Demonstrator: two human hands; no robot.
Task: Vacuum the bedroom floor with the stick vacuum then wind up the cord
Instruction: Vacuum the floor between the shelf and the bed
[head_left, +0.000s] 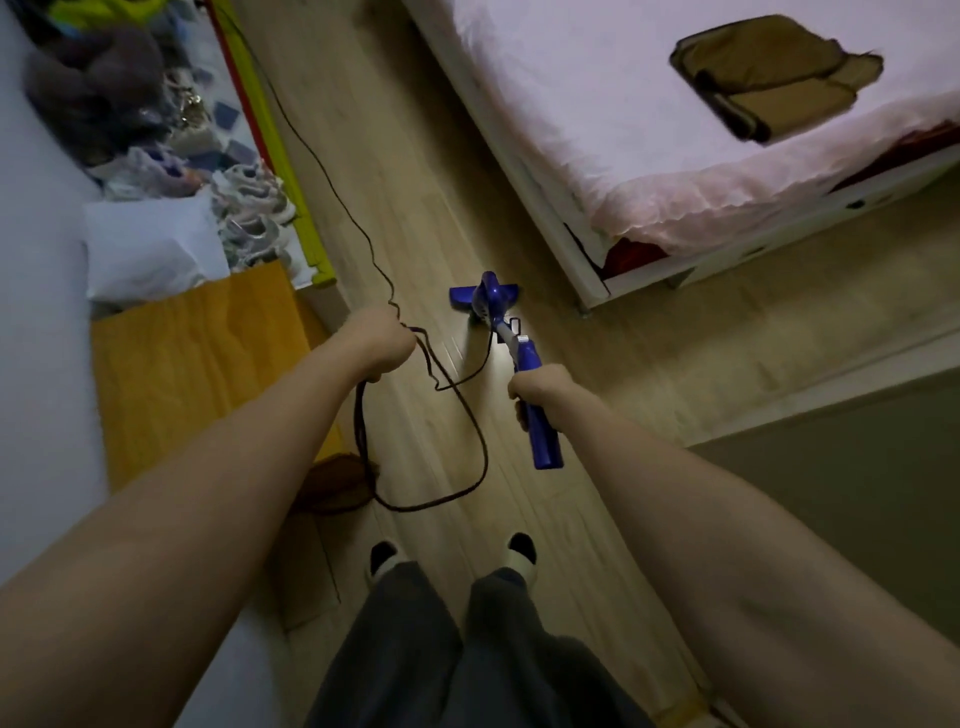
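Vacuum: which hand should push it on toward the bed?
Right. The right hand already grips the vacuum by its handle; the left hand holds the cord in loops, clear of the head.

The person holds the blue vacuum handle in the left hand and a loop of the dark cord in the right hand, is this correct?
Not quite: the hands are swapped. In the head view, the right hand grips the blue vacuum handle, and the left hand holds a loop of the dark cord.
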